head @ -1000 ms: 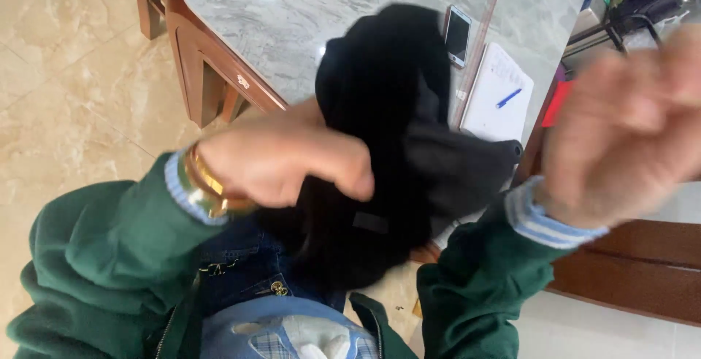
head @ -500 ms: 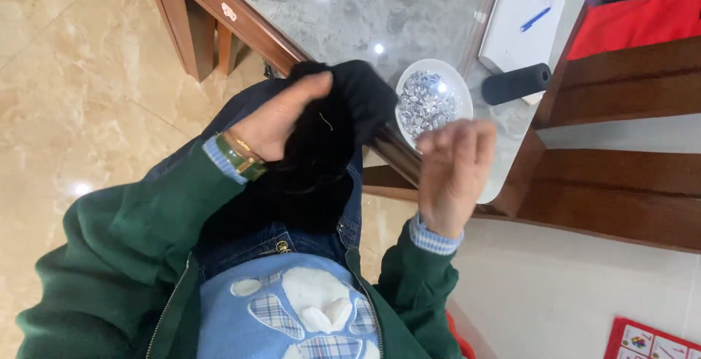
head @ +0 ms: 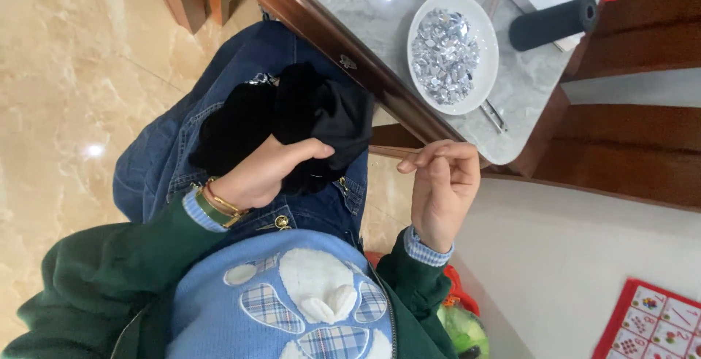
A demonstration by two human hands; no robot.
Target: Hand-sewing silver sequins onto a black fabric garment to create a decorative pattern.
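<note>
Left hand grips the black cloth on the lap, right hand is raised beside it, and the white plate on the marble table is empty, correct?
Not quite. In the head view the white plate holds a heap of small silvery pieces. The rest stands: the left hand grips the black cloth on the lap, and the right hand is raised beside it.

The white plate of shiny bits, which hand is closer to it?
Right. The right hand is just below the white plate, apart from it; the left hand grips black cloth on the lap.

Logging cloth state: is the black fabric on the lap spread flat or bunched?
Bunched: the black fabric lies crumpled in folds on the lap, gripped by the left hand.
</note>
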